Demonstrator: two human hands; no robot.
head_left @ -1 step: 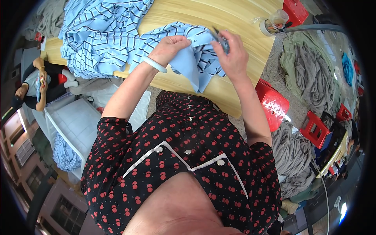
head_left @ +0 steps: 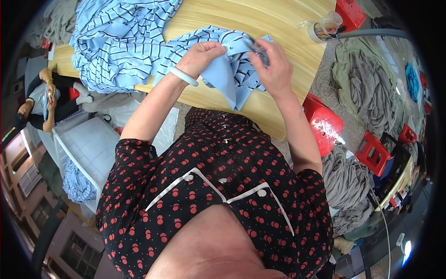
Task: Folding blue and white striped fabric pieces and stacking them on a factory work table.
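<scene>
A light blue garment with dark and white stripes [head_left: 224, 83] lies bunched on the wooden table [head_left: 288, 18], a plain blue corner hanging at the near edge. My left hand [head_left: 199, 56], with a pale bangle at the wrist, pinches its plain blue band between thumb and finger. Beside that grip, a small dark mark shows on the band. My right hand [head_left: 277, 72] closes round dark thread snips [head_left: 261, 55], their blades smeared by motion. The tips point toward the band, just right of my left fingers; whether they touch the cloth I cannot tell.
A big heap of the same striped cloth [head_left: 114, 42] covers the table's left. A clear tub of tools [head_left: 324, 30] stands at the far right edge. Red stools [head_left: 324, 123] and grey cloth piles [head_left: 346, 179] are on the right; a white bin [head_left: 88, 135] and a seated person [head_left: 39, 104] left.
My right hand has shifted slightly nearer, and the snips' tips have swung from pointing away to pointing left at the cloth. My left hand and the garment stay in place.
</scene>
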